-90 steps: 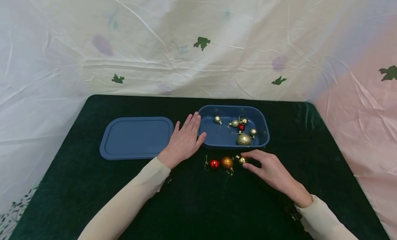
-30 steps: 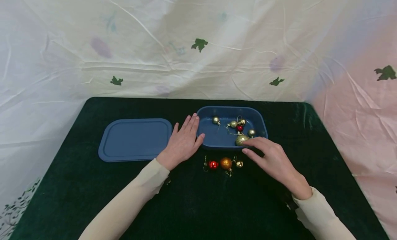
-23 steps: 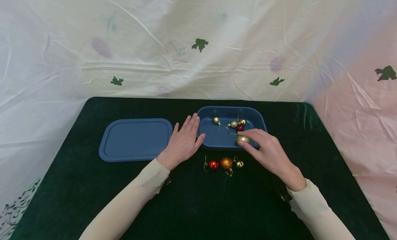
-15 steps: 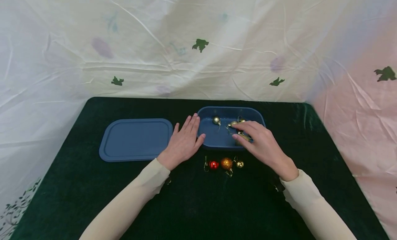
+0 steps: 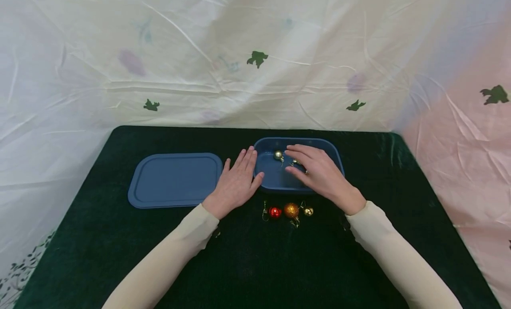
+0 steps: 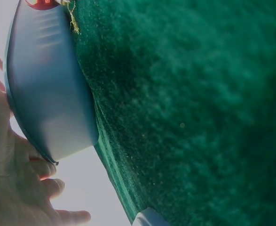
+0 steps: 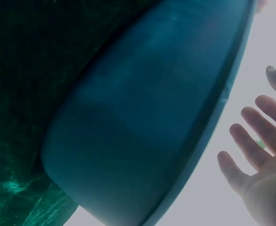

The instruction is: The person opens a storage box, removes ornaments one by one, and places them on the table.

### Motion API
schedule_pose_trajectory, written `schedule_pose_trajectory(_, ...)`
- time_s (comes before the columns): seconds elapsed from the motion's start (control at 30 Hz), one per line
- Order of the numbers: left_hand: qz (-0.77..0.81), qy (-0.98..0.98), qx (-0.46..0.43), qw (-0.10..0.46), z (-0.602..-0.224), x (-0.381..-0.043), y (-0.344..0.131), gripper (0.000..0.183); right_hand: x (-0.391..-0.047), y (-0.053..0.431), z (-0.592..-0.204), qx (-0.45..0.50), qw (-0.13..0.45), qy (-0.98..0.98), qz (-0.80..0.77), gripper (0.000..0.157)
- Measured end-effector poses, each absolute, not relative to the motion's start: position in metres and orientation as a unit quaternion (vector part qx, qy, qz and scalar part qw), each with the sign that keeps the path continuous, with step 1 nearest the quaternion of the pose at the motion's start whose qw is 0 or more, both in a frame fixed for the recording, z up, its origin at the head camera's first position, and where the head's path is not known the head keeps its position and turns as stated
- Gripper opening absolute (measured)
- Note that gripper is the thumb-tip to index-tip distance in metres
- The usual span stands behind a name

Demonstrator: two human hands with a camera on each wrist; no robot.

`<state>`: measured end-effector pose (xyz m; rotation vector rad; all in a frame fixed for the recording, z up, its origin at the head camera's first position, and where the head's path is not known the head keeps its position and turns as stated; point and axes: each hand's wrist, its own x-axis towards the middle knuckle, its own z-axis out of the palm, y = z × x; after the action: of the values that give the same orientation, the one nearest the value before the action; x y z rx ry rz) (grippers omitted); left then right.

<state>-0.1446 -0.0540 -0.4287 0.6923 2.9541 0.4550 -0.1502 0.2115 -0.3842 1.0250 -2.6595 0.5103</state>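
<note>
A blue rectangular box (image 5: 265, 185) holds several small Christmas baubles. My left hand (image 5: 236, 178) lies with straight fingers along the left rim of the box; in the left wrist view its fingertips are right at the rim. Over the box hovers my right hand (image 5: 317, 169), fingers spread and apart, with nothing between them in the right wrist view. It hides most of the baubles inside. A pale gold bauble (image 5: 277, 154) shows left of its fingertips. In front of the box lie a red bauble (image 5: 275, 212), an orange glitter bauble (image 5: 291, 210) and a small gold bauble (image 5: 308, 211) in a row.
The flat blue lid (image 5: 175, 180) lies on the dark green tablecloth (image 5: 247, 264), left of the box. A pale patterned curtain (image 5: 207, 78) hangs behind and beside the table.
My right hand let go of the gold bauble in the row, rose over the box's near right side, passed the large gold bauble and moved left and farther back. The left hand stayed in place.
</note>
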Motion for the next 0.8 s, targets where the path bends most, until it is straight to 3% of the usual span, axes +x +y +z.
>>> schedule_pose_trajectory(0.4, 0.152, 0.96, 0.231, 0.033, -0.429, -0.145, -0.056, 0.073, -0.171, 0.202, -0.39, 0.335, -0.002, -0.934, 0.127, 0.07)
schedule_pose_trajectory(0.8, 0.16, 0.959, 0.232, 0.041, -0.428, -0.145, -0.056, 0.073, -0.186, 0.194, -0.4, 0.331, -0.091, -0.933, 0.103, 0.075)
